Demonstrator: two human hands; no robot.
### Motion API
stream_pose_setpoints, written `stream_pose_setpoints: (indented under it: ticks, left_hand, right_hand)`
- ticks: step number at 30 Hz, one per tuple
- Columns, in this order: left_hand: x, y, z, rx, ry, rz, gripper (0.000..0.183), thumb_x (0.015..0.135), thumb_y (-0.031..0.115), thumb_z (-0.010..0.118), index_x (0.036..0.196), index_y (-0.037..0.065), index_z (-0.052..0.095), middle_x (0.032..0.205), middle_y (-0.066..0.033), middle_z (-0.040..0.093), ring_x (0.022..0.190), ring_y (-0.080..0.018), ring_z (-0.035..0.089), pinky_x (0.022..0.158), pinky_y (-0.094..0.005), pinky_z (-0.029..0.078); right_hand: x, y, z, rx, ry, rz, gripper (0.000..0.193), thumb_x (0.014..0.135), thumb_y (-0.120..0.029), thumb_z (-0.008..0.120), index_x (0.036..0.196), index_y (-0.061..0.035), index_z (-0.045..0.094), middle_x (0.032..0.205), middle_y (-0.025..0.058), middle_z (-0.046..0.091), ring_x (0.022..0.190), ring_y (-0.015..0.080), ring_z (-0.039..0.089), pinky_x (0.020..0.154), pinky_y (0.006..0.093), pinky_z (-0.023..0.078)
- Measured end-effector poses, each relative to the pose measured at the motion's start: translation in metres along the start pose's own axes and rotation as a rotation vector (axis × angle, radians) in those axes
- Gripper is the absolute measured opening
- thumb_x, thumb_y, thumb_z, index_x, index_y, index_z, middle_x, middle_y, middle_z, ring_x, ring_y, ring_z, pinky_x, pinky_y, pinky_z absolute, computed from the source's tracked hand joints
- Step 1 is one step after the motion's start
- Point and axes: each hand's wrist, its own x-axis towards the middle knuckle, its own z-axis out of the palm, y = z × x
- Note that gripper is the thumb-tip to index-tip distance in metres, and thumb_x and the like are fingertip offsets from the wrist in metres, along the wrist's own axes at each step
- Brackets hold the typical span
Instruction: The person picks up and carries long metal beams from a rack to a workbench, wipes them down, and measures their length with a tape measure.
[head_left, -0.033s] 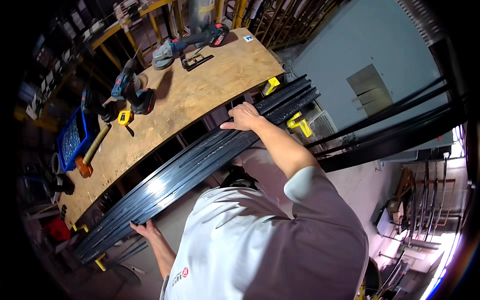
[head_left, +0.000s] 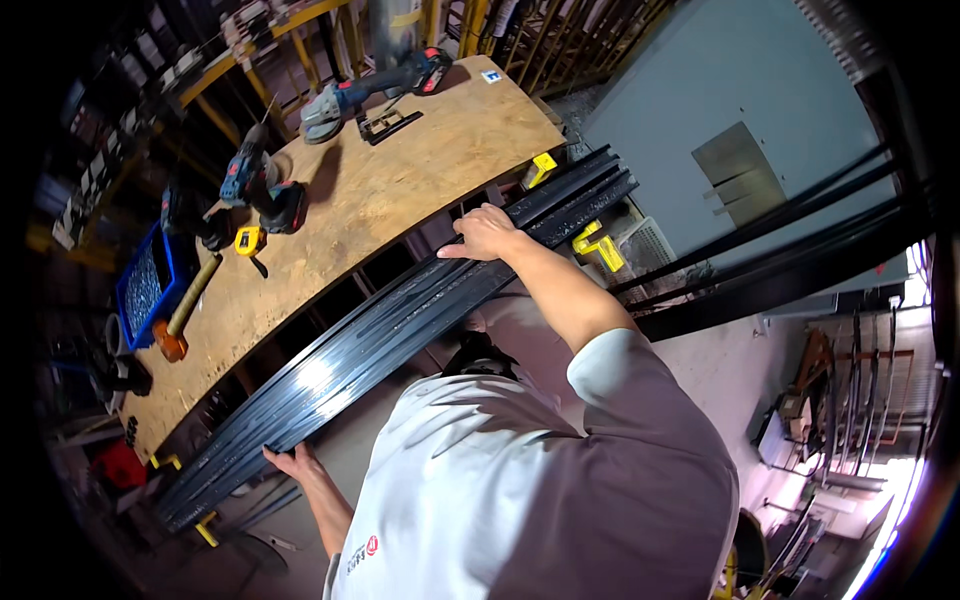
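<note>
The bundle of dark ribbed profiles [head_left: 330, 365] stretches from eight o'clock to between one and two, along the near side of the bench [head_left: 420, 165]; how many lengths make it up I cannot tell. It looks like metal: probably stiff, fairly heavy and slick where it shines, best held by its long edges with hands well apart. At twelve, one right hand [head_left: 488, 236] grips it, fingers curled over the far edge; between seven and eight, one left hand [head_left: 292, 462] touches the near edge, its fingers partly hidden, so their closure I cannot tell. On the bench: one angle grinder [head_left: 365, 92] at eleven, two cordless drills [head_left: 250, 180] at ten, one yellow tape measure [head_left: 249, 239] between nine and ten, one hammer [head_left: 190, 303] and one blue bin [head_left: 183, 268] at nine.
</note>
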Motion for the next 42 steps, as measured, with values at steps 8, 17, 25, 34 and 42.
stream_pose_setpoints:
  ticks: [8, 17, 25, 34, 42]
  left_hand:
    - [0.013, 0.01, -0.041, 0.098, -0.091, -0.012, 0.043, 0.097, 0.033, 0.06, 0.124, -0.001, 0.065, 0.126, -0.0115, 0.068, 0.112, -0.0271, 0.063, 0.102, -0.0414, 0.053]
    - [-0.044, 0.021, 0.012, 0.132, 0.081, -0.374, 0.037, 0.1, 0.041, 0.052, 0.11, 0.009, 0.069, 0.106, -0.004, 0.07, 0.089, -0.0194, 0.066, 0.073, -0.0314, 0.052]
    - [-0.244, -0.028, 0.184, 0.759, -0.335, 0.17, 0.016, 0.098, 0.01, 0.058, 0.094, -0.004, 0.066, 0.08, -0.002, 0.061, 0.075, -0.0113, 0.054, 0.069, -0.026, 0.045]
    - [-0.319, -0.19, 0.457, 1.252, -1.368, 0.764, 0.039, 0.078, 0.009, 0.072, 0.113, -0.006, 0.063, 0.113, -0.0246, 0.063, 0.103, -0.0429, 0.06, 0.092, -0.0444, 0.05]
    - [-0.317, -0.278, 0.489, 1.284, -1.466, 0.901, 0.051, 0.076, 0.016, 0.073, 0.12, -0.005, 0.059, 0.119, -0.0244, 0.061, 0.111, -0.0436, 0.058, 0.098, -0.0479, 0.05]
  right_hand:
    - [-0.01, -0.007, 0.006, 0.029, 0.009, -0.031, 0.075, 0.088, -0.076, 0.057, 0.099, -0.0039, 0.077, 0.103, 0.017, 0.075, 0.11, 0.032, 0.067, 0.101, 0.0431, 0.043]
    - [-0.017, 0.03, 0.03, 0.245, 0.365, -0.12, 0.056, 0.087, -0.062, 0.069, 0.099, -0.0085, 0.074, 0.109, 0.0103, 0.07, 0.116, 0.0294, 0.061, 0.107, 0.0419, 0.04]
    - [-0.081, 0.254, 0.003, 0.239, 1.106, 0.761, 0.032, 0.087, -0.035, 0.073, 0.107, -0.009, 0.073, 0.115, 0.015, 0.069, 0.117, 0.0361, 0.059, 0.101, 0.0515, 0.044]
    - [-0.075, 0.417, 0.004, 0.942, 0.454, 0.587, 0.044, 0.089, -0.031, 0.076, 0.119, 0.0013, 0.072, 0.12, 0.0204, 0.073, 0.115, 0.0305, 0.068, 0.1, 0.0363, 0.05]
    - [-0.079, 0.421, 0.001, 0.887, 0.674, 0.398, 0.02, 0.085, -0.019, 0.075, 0.097, -0.003, 0.078, 0.103, 0.0154, 0.075, 0.102, 0.032, 0.07, 0.093, 0.0389, 0.053]
